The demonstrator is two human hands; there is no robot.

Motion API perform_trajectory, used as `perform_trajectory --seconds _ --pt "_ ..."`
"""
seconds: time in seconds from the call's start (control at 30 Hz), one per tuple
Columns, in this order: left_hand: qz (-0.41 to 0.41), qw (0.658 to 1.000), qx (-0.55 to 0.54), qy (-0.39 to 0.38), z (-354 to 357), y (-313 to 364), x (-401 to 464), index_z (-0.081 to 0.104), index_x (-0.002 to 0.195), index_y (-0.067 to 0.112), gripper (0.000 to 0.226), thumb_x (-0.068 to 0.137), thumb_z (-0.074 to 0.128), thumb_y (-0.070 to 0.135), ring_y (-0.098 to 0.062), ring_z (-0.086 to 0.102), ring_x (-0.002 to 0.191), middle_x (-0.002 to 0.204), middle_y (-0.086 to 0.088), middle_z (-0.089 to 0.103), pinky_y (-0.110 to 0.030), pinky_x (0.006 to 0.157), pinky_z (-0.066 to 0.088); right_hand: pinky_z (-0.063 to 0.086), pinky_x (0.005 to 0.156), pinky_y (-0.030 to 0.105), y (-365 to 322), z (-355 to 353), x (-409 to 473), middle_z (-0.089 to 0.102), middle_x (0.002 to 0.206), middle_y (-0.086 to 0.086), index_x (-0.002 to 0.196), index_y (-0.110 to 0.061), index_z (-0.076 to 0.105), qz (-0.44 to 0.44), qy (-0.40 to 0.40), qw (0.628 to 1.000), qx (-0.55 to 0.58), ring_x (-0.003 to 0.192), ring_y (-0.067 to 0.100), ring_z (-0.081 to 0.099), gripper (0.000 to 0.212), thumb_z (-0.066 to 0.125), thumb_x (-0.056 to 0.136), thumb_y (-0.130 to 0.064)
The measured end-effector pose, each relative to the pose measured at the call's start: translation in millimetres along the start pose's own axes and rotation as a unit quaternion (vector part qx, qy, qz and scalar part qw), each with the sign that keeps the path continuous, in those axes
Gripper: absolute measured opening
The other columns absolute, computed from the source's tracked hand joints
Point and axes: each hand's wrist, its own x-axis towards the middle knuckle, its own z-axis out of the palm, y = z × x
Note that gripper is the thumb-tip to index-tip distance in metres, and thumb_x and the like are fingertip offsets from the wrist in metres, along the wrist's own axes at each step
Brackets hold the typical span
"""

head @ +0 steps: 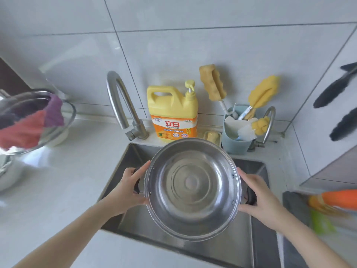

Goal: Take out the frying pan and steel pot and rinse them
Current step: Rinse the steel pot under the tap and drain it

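A round steel pot [192, 188] with two black side handles hangs over the steel sink [125, 161], its mouth facing up at me and nothing inside. My left hand [128, 188] grips the left handle. My right hand [260, 198] grips the right handle. The curved steel tap [120, 101] stands behind the sink to the left, its spout apart from the pot; no water runs. No frying pan shows in this view.
A yellow detergent bottle [172, 113] and a blue cup of sponge brushes [238, 132] stand behind the sink. A steel bowl with pink and purple cloths [31, 120] sits on the left counter. Black utensils [336, 89] hang on the right wall. An orange item [340, 198] lies at right.
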Motion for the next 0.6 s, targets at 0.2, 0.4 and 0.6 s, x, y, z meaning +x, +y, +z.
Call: perform_trajectory --seconds 0.2,0.4,0.6 --pt "0.182 0.949 0.101 0.238 -46.9 57.7 -21.1 0.012 0.145 0.058 0.127 0.057 0.092 0.012 -0.009 0.053 0.079 0.116 0.008 0.033 -0.018 0.080 0.052 0.045 0.088 0.014 -57.4 -48.3 -8.4 0.029 0.128 -0.031 0.147 -0.053 0.015 -0.173 0.178 0.966 -0.072 0.111 0.000 0.046 0.123 0.086 0.064 0.003" --pt "0.319 0.841 0.164 0.405 -89.4 112.8 -30.1 0.016 0.152 0.038 0.113 0.065 0.086 0.017 -0.016 0.050 0.075 0.126 0.007 0.027 -0.021 0.083 0.050 0.031 0.106 0.011 -114.3 -103.3 -13.5 0.037 0.122 -0.002 0.144 -0.020 0.034 -0.346 0.337 0.858 -0.175 0.123 -0.010 0.031 0.080 0.077 0.076 -0.019" --pt "0.393 0.748 0.187 0.501 -119.5 144.0 -27.5 0.019 0.151 0.032 0.107 0.069 0.084 0.013 -0.015 0.049 0.101 0.127 -0.007 0.026 -0.014 0.092 0.045 0.032 0.104 0.019 -153.4 -145.2 -11.6 0.036 0.118 0.021 0.153 -0.036 0.014 -0.458 0.418 0.746 -0.244 0.124 0.003 0.032 0.100 0.075 0.078 -0.013"
